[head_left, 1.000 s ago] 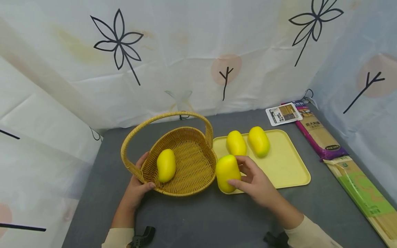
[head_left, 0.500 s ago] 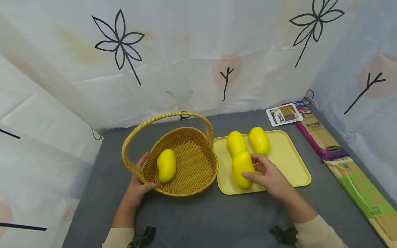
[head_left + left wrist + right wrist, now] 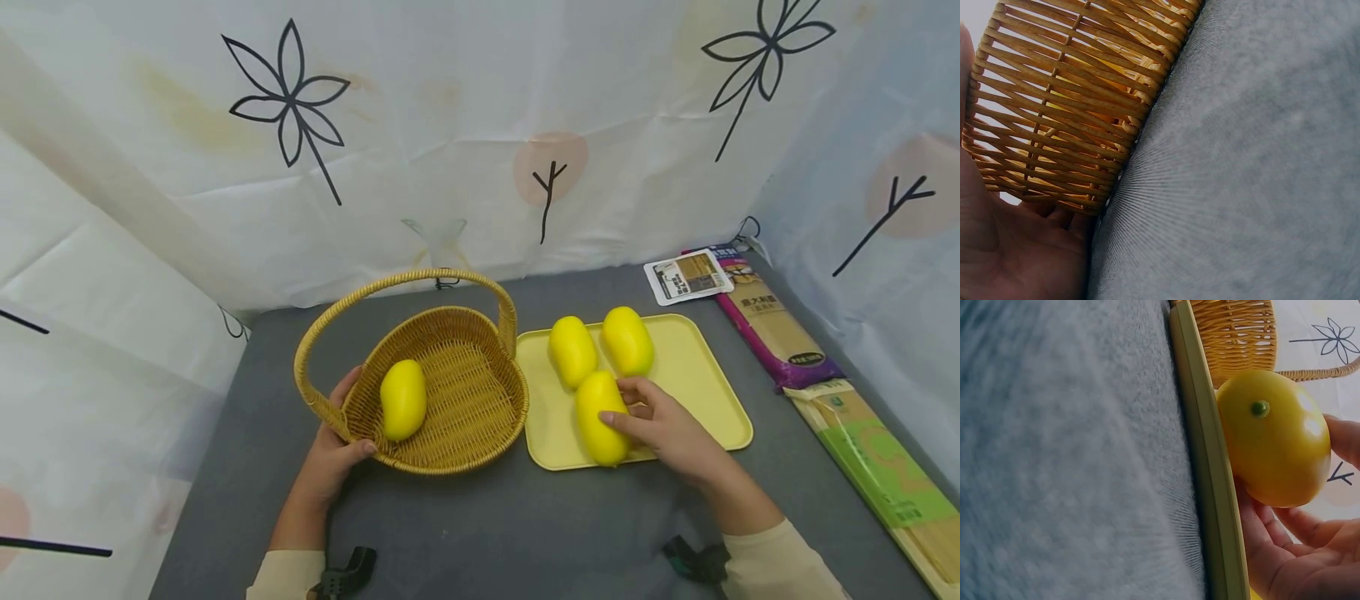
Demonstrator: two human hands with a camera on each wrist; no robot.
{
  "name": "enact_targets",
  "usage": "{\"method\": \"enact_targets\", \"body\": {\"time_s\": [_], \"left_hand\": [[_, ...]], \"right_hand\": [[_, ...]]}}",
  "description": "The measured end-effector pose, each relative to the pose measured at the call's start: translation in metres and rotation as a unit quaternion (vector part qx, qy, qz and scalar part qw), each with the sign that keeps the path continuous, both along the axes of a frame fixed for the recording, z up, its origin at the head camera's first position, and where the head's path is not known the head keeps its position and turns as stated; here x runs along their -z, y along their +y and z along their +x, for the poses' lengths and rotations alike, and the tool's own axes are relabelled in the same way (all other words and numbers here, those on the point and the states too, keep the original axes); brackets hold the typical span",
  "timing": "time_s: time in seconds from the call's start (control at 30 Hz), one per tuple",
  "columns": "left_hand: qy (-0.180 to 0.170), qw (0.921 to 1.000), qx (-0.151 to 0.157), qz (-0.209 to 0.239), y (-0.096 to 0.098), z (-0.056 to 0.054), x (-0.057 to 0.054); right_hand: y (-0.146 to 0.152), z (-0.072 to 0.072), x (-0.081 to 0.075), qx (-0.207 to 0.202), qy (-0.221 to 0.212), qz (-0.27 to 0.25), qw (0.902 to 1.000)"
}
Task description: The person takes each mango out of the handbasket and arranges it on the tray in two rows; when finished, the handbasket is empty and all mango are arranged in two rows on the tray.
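My right hand (image 3: 660, 421) holds a yellow mango (image 3: 602, 418) between thumb and fingers, low over the front of the yellow tray (image 3: 697, 400). In the right wrist view the mango (image 3: 1275, 440) shows its green stem end, right at the tray's rim (image 3: 1210, 469). Two more mangoes, one on the left (image 3: 573, 352) and one on the right (image 3: 627, 342), lie behind it on the tray. My left hand (image 3: 333, 454) grips the left side of a wicker basket (image 3: 465, 400), thumb over the rim. One mango (image 3: 403, 400) lies inside. The left wrist view shows the woven wall (image 3: 1066, 94) against the fingers.
The basket's tall arched handle (image 3: 405, 279) rises over its back. At the right lie a purple-edged noodle pack (image 3: 776, 321), a green-banded noodle pack (image 3: 877, 458) and a white label card (image 3: 686, 277). A printed curtain (image 3: 450, 108) hangs behind the grey table.
The right hand has moved right with its mango, from beside the basket's rim to over the tray's front. The left hand and the basket have stayed in place.
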State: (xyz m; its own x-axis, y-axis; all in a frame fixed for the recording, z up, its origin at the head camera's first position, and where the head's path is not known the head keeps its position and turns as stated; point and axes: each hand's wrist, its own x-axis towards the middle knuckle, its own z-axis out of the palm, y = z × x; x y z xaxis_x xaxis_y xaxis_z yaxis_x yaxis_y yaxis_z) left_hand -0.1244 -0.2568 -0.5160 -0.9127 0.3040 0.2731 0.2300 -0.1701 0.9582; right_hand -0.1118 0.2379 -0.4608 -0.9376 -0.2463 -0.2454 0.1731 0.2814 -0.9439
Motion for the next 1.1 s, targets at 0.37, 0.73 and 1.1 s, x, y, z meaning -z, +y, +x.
{"method": "enact_targets", "body": {"time_s": [0.37,0.73,1.1], "left_hand": [[-0.002,1.0000,-0.002,-0.005,-0.0016,-0.0008,0.0022],[-0.002,1.0000,-0.005,-0.004,-0.0010,-0.0007,0.0013],[0.000,1.0000,-0.004,-0.004,-0.0007,-0.0012,0.0010]], "right_hand": [[0.0005,0.0002,-0.0015,0.000,-0.009,0.021,0.9997],[-0.0006,-0.0010,-0.0016,-0.004,-0.013,0.051,0.9986],[-0.0002,0.0007,-0.0036,-0.006,-0.014,0.067,0.9976]]}}
